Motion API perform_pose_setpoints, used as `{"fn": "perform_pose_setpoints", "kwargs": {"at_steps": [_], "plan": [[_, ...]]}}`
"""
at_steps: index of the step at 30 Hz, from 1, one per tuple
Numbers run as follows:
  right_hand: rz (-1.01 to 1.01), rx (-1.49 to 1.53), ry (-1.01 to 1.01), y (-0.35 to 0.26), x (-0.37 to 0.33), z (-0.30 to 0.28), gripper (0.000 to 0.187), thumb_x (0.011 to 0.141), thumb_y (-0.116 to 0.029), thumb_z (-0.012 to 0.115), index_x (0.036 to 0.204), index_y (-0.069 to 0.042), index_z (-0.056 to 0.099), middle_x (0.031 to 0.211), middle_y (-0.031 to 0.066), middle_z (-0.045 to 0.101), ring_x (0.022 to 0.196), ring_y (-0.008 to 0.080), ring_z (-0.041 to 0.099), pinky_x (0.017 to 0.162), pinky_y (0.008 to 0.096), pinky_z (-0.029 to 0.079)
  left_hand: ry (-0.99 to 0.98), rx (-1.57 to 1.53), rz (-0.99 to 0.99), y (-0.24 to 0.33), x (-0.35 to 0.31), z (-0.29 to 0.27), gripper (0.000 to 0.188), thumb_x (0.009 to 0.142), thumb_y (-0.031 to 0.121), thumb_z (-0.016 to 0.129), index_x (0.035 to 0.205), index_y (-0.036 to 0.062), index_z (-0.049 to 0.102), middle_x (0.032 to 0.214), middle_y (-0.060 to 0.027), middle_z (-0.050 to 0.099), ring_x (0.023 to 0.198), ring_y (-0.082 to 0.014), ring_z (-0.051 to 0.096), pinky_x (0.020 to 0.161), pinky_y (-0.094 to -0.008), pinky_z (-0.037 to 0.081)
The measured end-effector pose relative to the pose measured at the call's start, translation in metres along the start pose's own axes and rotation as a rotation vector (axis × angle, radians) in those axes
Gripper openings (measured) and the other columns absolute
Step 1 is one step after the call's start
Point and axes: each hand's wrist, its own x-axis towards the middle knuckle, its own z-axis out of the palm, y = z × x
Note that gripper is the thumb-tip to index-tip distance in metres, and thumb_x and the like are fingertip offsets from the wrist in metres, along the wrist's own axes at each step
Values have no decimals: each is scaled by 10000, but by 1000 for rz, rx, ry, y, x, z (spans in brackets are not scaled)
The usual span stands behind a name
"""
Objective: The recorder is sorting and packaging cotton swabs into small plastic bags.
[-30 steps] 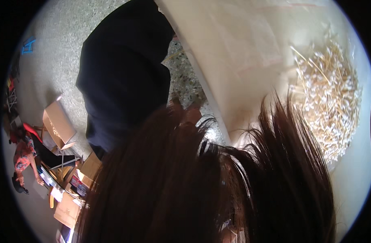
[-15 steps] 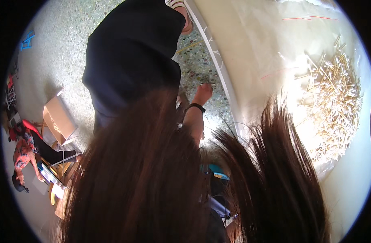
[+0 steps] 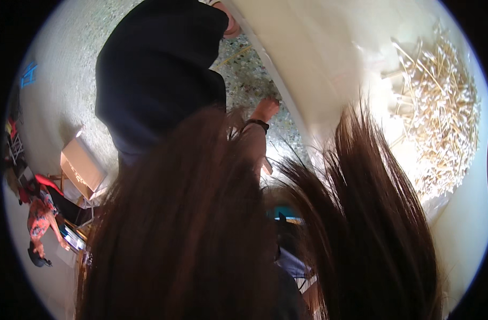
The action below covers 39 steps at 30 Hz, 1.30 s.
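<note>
Long dark hair hangs across the lower middle of the view and hides much of it. My right hand, with a black band at the wrist, reaches low over the speckled floor, beside my dark-trousered leg. Its fingers look curled together; anything in them is too small to make out. Close by runs the table's pale edge. On the table at the right lies a big heap of wooden-stick cotton swabs. My left hand does not show.
At the left an open cardboard box stands at a slant. Below it sits another person in a red patterned top, near a bench with papers. A blue stool stands far left. Something teal shows between the hair strands.
The view has shifted, so the legs and table edge sit further left. My right hand stays low beside the table edge with fingers curled. The other person's arm has moved slightly.
</note>
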Motion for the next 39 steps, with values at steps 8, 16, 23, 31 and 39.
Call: {"fn": "perform_pose_setpoints", "kwargs": {"at_steps": [8, 16, 23, 31, 39], "plan": [[100, -15, 15, 27, -26, -16, 765, 871, -290, 533, 1469, -42, 126, 1532, 163, 111, 1421, 335, 29, 1125, 467, 48, -145, -215, 123, 51, 8, -80, 107, 736, 134, 567, 736, 59, 643, 751, -140, 647, 729, -318, 633, 665, -416, 533], [109, -101, 56, 82, -5, -65, 778, 864, -289, 546, 1470, -43, 126, 1531, 166, 112, 1421, 334, 27, 1124, 470, 43, -201, -453, 232, 112, 67, -85, 102, 730, 131, 570, 728, 53, 635, 749, -145, 644, 730, -324, 630, 665, -417, 528], [164, -153, 114, 107, -7, -91, 789, 857, -289, 557, 1470, -43, 125, 1530, 169, 113, 1421, 334, 26, 1124, 473, 39, -305, -644, 377, 159, 74, -78, 99, 725, 129, 572, 720, 47, 628, 747, -150, 641, 731, -329, 626, 665, -419, 523], [248, -127, 194, 92, -38, -78, 802, 849, -288, 570, 1470, -43, 125, 1529, 172, 115, 1421, 334, 24, 1123, 476, 35, -511, -781, 543, 165, 13, -93, 97, 719, 126, 575, 711, 40, 620, 745, -156, 637, 732, -334, 623, 666, -421, 517], [283, -10, 463, 13, -89, -27, 815, 842, -287, 583, 1470, -43, 125, 1528, 175, 116, 1422, 333, 23, 1122, 480, 30, -738, -691, 790, 110, -43, -184, 97, 714, 123, 578, 702, 34, 612, 743, -162, 634, 733, -340, 619, 666, -423, 511]]}}
